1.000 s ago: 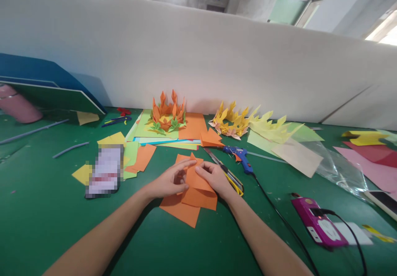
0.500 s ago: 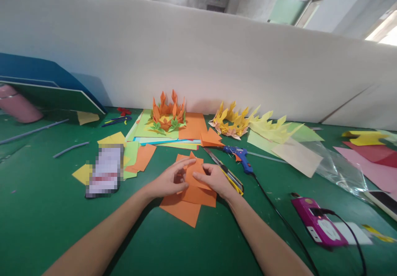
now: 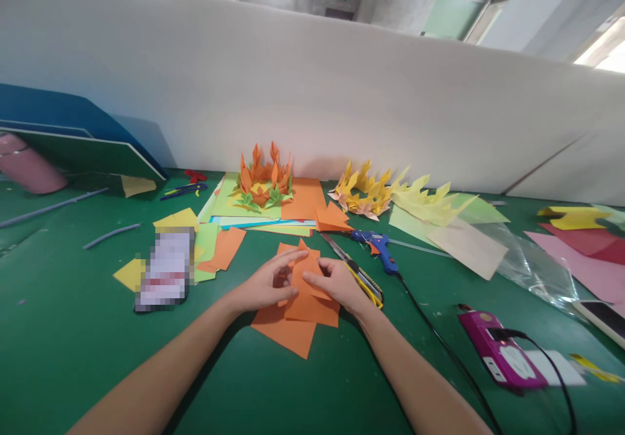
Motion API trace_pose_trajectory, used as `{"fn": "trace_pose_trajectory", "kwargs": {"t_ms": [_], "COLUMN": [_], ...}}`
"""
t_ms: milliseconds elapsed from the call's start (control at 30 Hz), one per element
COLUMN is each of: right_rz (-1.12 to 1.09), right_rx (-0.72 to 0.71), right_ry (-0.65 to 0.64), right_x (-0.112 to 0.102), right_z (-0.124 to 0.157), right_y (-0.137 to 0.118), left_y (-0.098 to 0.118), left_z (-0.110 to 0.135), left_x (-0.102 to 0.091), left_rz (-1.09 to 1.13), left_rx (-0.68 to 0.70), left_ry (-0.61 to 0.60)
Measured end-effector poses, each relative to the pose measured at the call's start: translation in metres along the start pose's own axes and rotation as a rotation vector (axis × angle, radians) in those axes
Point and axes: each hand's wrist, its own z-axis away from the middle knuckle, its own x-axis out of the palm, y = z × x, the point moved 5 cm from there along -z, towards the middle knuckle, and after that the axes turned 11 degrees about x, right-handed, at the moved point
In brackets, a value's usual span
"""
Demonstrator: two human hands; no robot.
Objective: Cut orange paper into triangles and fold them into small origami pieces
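A piece of orange paper (image 3: pixel 306 279) with a pointed top is between my two hands, above more orange sheets. My right hand (image 3: pixel 339 283) grips its right side, thumb on the front and fingers partly hidden behind. My left hand (image 3: pixel 266 284) is curled at its left side, with the index finger reaching to the top and the thumb near the left edge. Under the hands lie loose orange sheets (image 3: pixel 288 337) on the green table. Just right of my right hand are a utility knife (image 3: pixel 359 267) and yellow-handled scissors (image 3: pixel 370 292), partly covered.
A blue glue gun (image 3: pixel 383 249) trails a black cord rightward. An orange paper crown (image 3: pixel 266 178) and yellow paper crown (image 3: pixel 364 191) stand at the back. A pixelated object (image 3: pixel 167 269) lies left, a magenta power box (image 3: pixel 502 350) right. A white partition (image 3: pixel 303 90) rises behind.
The orange paper beneath my hands has shifted very slightly to the left. Both hands stay nearly in place.
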Motion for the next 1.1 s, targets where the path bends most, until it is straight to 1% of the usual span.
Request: {"fn": "trace_pose_trajectory", "kwargs": {"t_ms": [300,467,567,667,733,833,967,1100], "right_rz": [-0.028,-0.276,-0.344,-0.367,-0.374,-0.363,-0.36,-0.369], "right_rx": [0.001,0.095,0.102,0.103,0.103,0.099,0.111,0.134], "right_ry": [0.031,-0.07,-0.053,-0.055,-0.062,-0.071,-0.076,-0.083], "right_x": [0.0,0.005,0.004,0.004,0.003,0.003,0.003,0.002], "right_z": [0.002,0.003,0.001,0.0,-0.001,-0.001,-0.001,-0.002], "right_y": [-0.004,-0.003,-0.002,0.0,0.0,0.0,0.0,0.003], "left_y": [0.0,0.004,0.006,0.004,0.002,-0.001,-0.004,-0.001], "left_z": [0.0,-0.001,-0.001,-0.001,0.0,0.0,0.001,0.002], "left_x": [0.0,-0.001,0.0,-0.002,-0.008,-0.021,-0.032,-0.04], "left_rz": [-0.005,-0.038,-0.062,-0.017,0.034,0.124,0.264,0.281], "left_rx": [0.002,0.024,0.042,0.016,0.006,0.008,-0.075,-0.113], "left_ry": [0.011,-0.001,-0.001,0.011,0.059,0.169,0.257,0.375]}}
